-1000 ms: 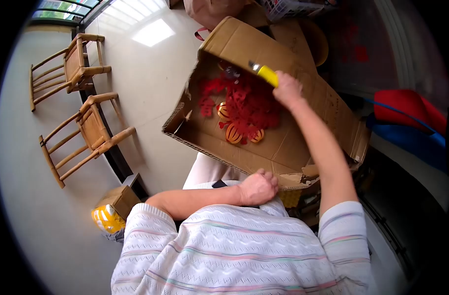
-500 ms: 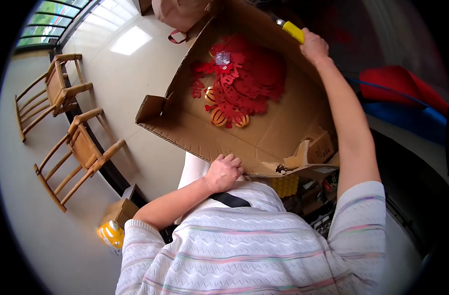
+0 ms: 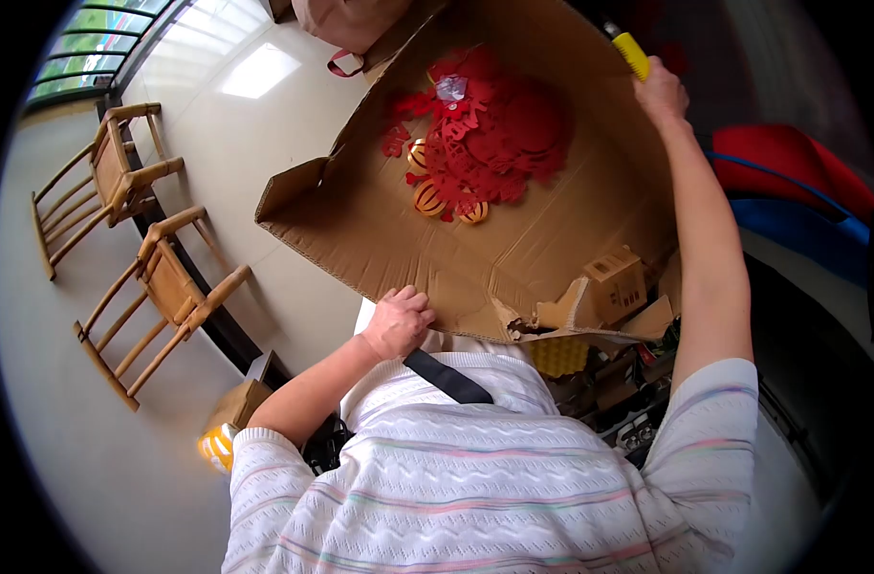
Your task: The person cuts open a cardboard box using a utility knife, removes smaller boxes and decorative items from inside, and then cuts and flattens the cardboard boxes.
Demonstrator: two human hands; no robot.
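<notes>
A big open cardboard box (image 3: 542, 251) lies tilted in front of me, its near edge torn at the right. My left hand (image 3: 399, 321) is closed over the near edge, fingers curled inside. Beyond the far right wall, my right hand (image 3: 663, 94) is closed around a yellow-handled box cutter (image 3: 632, 55); its dark tip points away from me. Inside the box is a pile of red paper cut-outs (image 3: 504, 134), with a clear crumpled plastic piece (image 3: 450, 89) on top. Striped orange-gold balls (image 3: 428, 198) rest at the pile's near edge.
Two bamboo chairs (image 3: 169, 282) stand at the left on pale floor tiles. A pink bag (image 3: 351, 21) is beyond the box. Red and blue fabric (image 3: 791, 167) lies at the right. Below the torn edge is a yellow textured item (image 3: 557, 358) among clutter.
My left hand has slid left along the box's near edge. The right hand, still holding the box cutter, has moved right. The box's right side has shifted outward, and the cut-outs have moved slightly.
</notes>
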